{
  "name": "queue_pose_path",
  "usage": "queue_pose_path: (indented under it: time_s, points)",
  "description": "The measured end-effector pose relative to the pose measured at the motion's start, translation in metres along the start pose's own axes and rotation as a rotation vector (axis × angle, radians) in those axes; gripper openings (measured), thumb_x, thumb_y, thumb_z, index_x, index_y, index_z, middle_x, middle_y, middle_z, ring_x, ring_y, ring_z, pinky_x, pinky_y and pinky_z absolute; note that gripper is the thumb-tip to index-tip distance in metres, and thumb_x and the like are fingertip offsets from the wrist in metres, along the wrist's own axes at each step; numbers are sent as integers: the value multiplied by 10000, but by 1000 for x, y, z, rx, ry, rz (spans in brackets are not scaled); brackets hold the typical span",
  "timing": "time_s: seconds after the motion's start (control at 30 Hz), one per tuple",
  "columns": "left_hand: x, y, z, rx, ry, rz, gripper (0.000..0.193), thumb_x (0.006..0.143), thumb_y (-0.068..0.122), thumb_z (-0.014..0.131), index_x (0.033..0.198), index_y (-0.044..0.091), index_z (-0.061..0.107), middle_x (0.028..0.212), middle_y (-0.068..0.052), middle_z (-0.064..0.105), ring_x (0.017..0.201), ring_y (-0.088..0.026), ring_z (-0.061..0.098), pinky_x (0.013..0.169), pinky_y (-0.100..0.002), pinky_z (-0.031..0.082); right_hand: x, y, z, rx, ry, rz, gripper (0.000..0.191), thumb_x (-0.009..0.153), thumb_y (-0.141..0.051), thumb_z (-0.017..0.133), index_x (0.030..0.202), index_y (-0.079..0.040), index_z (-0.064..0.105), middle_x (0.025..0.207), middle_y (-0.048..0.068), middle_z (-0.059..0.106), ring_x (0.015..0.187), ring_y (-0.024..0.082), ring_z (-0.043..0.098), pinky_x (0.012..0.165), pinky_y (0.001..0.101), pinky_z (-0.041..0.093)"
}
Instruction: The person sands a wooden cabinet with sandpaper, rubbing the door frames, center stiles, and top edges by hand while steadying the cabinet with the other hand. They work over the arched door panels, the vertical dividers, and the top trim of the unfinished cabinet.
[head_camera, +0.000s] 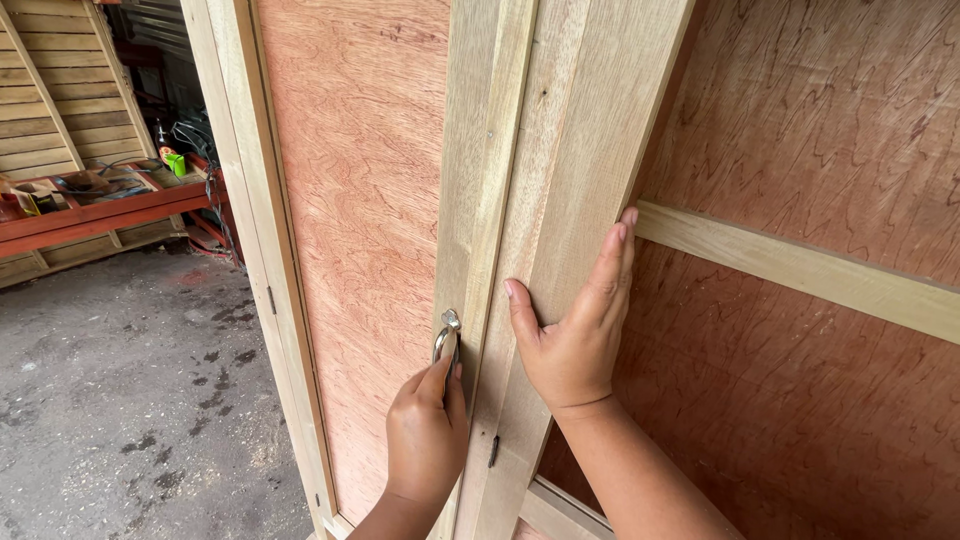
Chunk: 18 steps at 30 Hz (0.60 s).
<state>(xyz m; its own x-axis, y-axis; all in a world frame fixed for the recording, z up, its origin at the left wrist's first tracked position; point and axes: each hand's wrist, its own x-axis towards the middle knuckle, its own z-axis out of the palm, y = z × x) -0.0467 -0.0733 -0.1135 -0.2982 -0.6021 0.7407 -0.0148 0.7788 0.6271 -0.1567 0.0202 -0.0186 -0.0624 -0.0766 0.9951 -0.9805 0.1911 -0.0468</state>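
A tall wooden cabinet with reddish plywood panels and pale timber frames fills the view. My left hand (425, 435) grips a small curved metal handle (446, 335) on the left door (365, 220), close to its inner edge. My right hand (575, 325) lies flat, fingers spread, against the pale upright frame (575, 150) of the right door, thumb pointing up. A small dark hinge or catch (494, 451) shows on the frame below my hands. The right door's inner plywood face (800, 350) with a horizontal rail (800, 270) is seen at the right.
A stained grey concrete floor (120, 400) lies to the left. At the back left stands a red workbench (90, 215) with tools and a green object (176, 163) on it, in front of a slatted wooden wall (50, 90).
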Motion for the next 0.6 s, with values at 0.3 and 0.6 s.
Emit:
queue_pose_path:
  time_s: [0.3, 0.6]
  points:
    - [6, 11, -10, 146, -178, -26, 202, 927, 72, 609, 1081, -32, 688, 848, -234, 715, 731, -390, 712, 679, -460, 591, 1, 0, -1, -2, -3, 7, 1087, 937, -208, 836, 1648, -33, 33, 1711, 290, 117, 1612, 489, 217, 1343, 546, 273]
    - [23, 14, -5, 127, -80, 119, 255, 874, 38, 616, 1104, -55, 674, 834, -265, 703, 747, -429, 695, 685, -493, 580, 2, 2, 1, -9, -1, -2, 1082, 949, -243, 816, 1642, -13, 17, 1709, 295, 108, 1602, 496, 219, 1335, 546, 282]
